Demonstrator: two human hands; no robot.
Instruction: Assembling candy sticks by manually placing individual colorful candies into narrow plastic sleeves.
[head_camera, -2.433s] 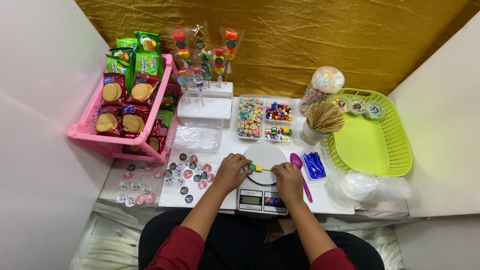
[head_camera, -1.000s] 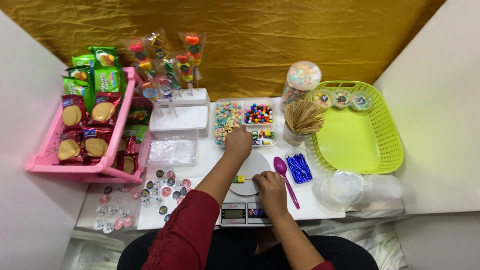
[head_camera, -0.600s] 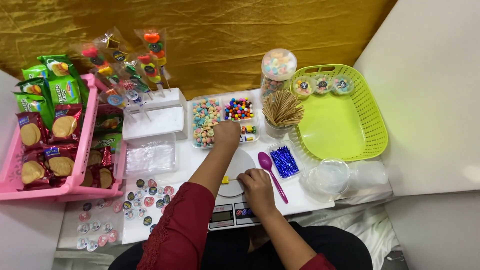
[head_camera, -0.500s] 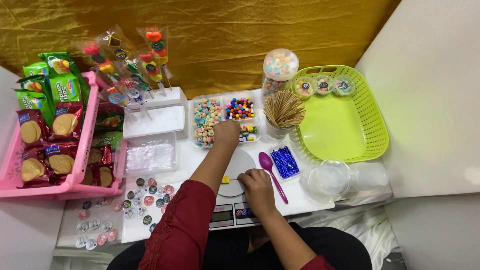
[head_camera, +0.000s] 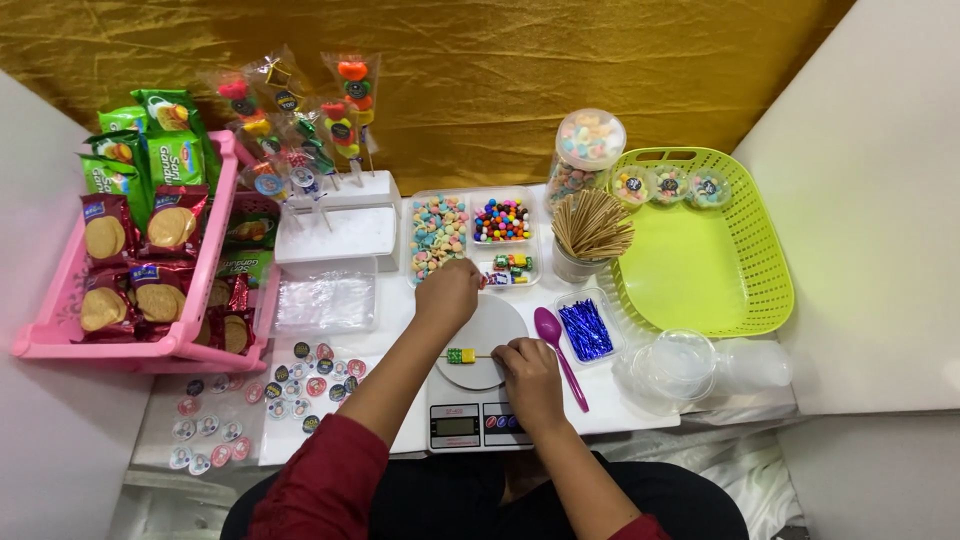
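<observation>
My right hand (head_camera: 530, 375) pinches a thin wooden skewer (head_camera: 484, 356) that lies over the round white pan of a small kitchen scale (head_camera: 480, 395). A yellow and green candy piece (head_camera: 460, 355) sits threaded on the skewer. My left hand (head_camera: 449, 293) reaches forward, fingers curled down at the near edge of a clear divided tray (head_camera: 470, 235) filled with pastel marshmallow bits, colourful round candies and wrapped sweets. Whether its fingers hold a candy is hidden.
A pink rack (head_camera: 150, 300) of snack packets stands left. Wrapped candy skewers (head_camera: 300, 130) stick up from a white block. A cup of skewers (head_camera: 590, 235), purple spoon (head_camera: 555, 345), blue twist ties (head_camera: 586, 330), green basket (head_camera: 705, 265), clear cups (head_camera: 680, 365) and round stickers (head_camera: 260, 405) surround the scale.
My left hand left the skewer on the scale and reached forward to the candy tray. The right hand stayed on the skewer. The camera view shifted.
</observation>
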